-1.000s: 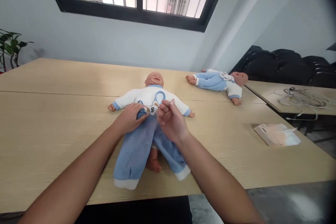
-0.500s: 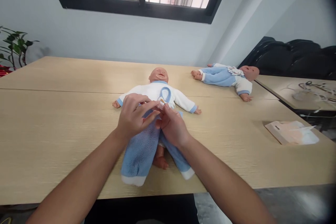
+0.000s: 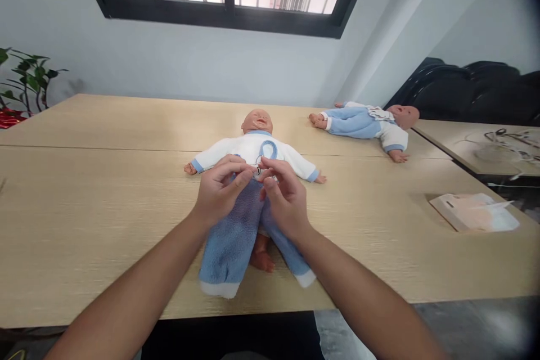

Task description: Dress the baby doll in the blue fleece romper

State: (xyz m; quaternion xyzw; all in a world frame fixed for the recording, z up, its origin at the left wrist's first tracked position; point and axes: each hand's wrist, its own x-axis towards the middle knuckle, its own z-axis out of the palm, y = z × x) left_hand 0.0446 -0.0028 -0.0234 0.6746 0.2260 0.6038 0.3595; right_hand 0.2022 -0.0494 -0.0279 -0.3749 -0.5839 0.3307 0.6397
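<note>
A baby doll (image 3: 256, 122) lies on its back on the wooden table (image 3: 84, 202), dressed in a white top and blue fleece trousers (image 3: 230, 242). One bare foot shows between the trouser legs. My left hand (image 3: 221, 191) and my right hand (image 3: 284, 197) meet over the doll's waist. Both pinch the edge of the outfit at a small fastener, fingers pressed together.
A second doll (image 3: 367, 124) in the same outfit lies at the back right. A flat packet (image 3: 475, 212) rests near the table's right edge. Cables lie on another table (image 3: 502, 152) at right, black chairs behind it. A potted plant (image 3: 25, 81) stands far left.
Both hands have lifted slightly and come together at the doll's waist, the left hand moving from flat on the trousers to a pinch. The camera view shifted a little.
</note>
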